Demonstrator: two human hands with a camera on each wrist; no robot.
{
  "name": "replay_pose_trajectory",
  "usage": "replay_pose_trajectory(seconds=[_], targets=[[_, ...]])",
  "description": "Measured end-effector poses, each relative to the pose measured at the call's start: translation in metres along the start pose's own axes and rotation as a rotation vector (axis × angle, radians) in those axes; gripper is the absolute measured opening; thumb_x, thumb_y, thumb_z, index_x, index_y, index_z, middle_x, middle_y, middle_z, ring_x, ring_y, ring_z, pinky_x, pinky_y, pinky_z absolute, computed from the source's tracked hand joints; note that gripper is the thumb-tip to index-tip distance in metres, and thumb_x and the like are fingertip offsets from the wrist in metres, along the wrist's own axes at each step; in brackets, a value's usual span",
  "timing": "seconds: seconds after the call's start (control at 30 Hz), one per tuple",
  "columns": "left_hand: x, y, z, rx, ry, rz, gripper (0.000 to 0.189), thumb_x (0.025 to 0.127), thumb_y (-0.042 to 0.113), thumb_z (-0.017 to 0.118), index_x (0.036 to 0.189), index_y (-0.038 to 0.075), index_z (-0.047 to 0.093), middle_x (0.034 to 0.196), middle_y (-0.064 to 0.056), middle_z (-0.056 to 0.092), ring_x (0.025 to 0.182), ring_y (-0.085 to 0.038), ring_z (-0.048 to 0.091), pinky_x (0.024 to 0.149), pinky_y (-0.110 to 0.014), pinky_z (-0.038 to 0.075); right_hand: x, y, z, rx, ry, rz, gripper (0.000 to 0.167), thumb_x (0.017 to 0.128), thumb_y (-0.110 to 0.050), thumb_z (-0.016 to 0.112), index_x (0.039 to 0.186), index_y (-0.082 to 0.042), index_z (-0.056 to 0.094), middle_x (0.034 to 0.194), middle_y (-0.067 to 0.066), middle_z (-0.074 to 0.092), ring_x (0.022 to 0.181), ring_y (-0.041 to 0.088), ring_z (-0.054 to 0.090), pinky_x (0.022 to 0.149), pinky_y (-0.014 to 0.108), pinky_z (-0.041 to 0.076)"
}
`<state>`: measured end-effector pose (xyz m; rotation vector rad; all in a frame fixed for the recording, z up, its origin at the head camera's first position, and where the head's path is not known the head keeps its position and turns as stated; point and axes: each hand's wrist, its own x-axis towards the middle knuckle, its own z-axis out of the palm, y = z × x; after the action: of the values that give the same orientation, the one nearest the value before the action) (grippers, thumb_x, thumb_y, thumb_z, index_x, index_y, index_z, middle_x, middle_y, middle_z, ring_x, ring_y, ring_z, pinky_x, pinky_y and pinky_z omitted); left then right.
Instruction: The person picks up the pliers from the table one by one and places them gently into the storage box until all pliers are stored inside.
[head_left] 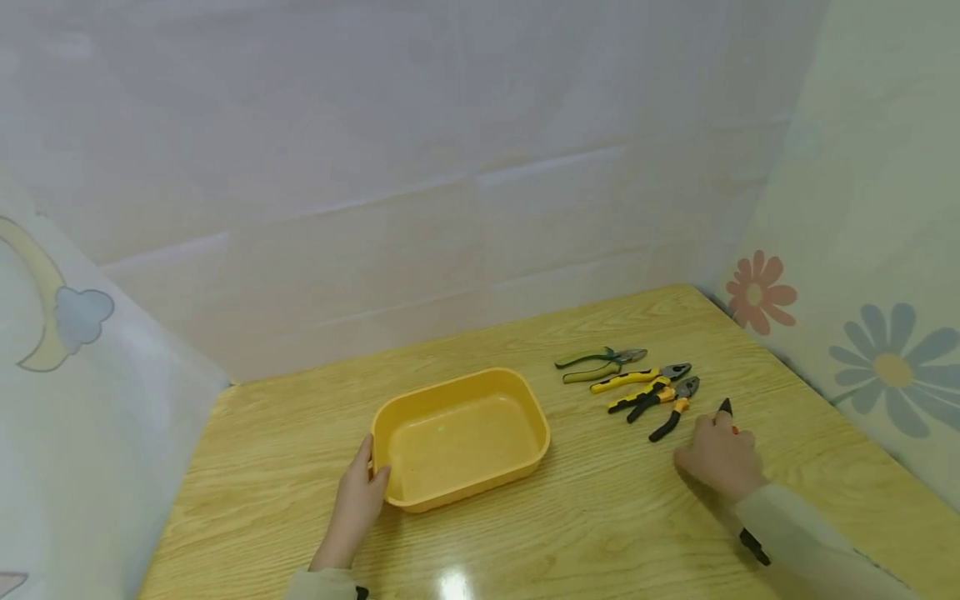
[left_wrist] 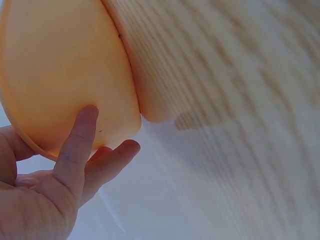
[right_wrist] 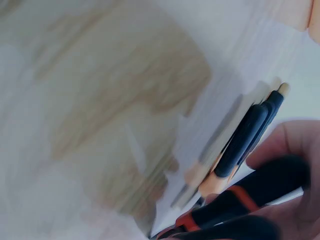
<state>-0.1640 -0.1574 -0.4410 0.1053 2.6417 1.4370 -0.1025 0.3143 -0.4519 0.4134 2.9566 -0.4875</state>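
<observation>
My left hand (head_left: pixel 358 496) grips the left end of a yellow plastic basin (head_left: pixel 465 487), thumb over the rim and fingers along the outer wall. The left wrist view shows those fingers (left_wrist: pixel 72 155) against the basin's outside (left_wrist: pixel 65 65). Over at the right, my right hand (head_left: pixel 723 458) holds a pair of pliers (right_wrist: pixel 255 192) with black and red handles. Their dark tip (head_left: pixel 725 407) points away from me; the hand hides most of the rest. Left of this hand lie pliers with black and orange handles (head_left: pixel 664 427).
Yellow-and-black-handled pliers (head_left: pixel 624 381) and green-handled pliers (head_left: pixel 588 377) lie farther back on the wooden table (head_left: pixel 285 467), right of the basin. Pale sheeting (head_left: pixel 375 250) rises behind the table, and printed sheets stand at both sides.
</observation>
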Motion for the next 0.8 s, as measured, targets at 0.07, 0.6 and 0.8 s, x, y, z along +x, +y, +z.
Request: replay_pose_trajectory(seconds=[0.07, 0.6, 0.8], targets=[[0.000, 0.000, 0.000, 0.001, 0.003, -0.004, 0.060, 0.098, -0.004, 0.048, 0.147, -0.016, 0.016, 0.148, -0.037, 0.024, 0.131, -0.051, 0.034, 0.101, -0.056, 0.039, 0.001, 0.001, -0.002, -0.004, 0.017, 0.001, 0.053, 0.081, -0.021, 0.056, 0.110, 0.022, 0.046, 0.111, 0.045, 0.033, 0.078, 0.056, 0.041, 0.058, 0.058, 0.042], [-0.005, -0.002, -0.002, 0.051, 0.023, 0.002, 0.059, 0.098, -0.002, 0.049, 0.147, -0.015, 0.019, 0.137, -0.044, 0.034, 0.112, -0.054, 0.051, 0.085, -0.050, 0.053, -0.007, 0.000, -0.017, 0.092, 0.237, -0.069, 0.034, 0.088, -0.016, 0.055, 0.112, 0.008, 0.054, 0.131, 0.037, 0.030, 0.088, 0.059, 0.035, 0.048, 0.051, 0.041], [-0.002, -0.001, 0.000, 0.030, 0.029, 0.020, 0.058, 0.098, -0.003, 0.048, 0.147, -0.015, 0.020, 0.138, -0.043, 0.035, 0.113, -0.053, 0.051, 0.086, -0.050, 0.053, -0.012, -0.003, -0.021, 0.075, 0.277, -0.087, 0.033, 0.085, -0.015, 0.058, 0.110, 0.006, 0.057, 0.130, 0.034, 0.035, 0.090, 0.060, 0.036, 0.047, 0.051, 0.041]])
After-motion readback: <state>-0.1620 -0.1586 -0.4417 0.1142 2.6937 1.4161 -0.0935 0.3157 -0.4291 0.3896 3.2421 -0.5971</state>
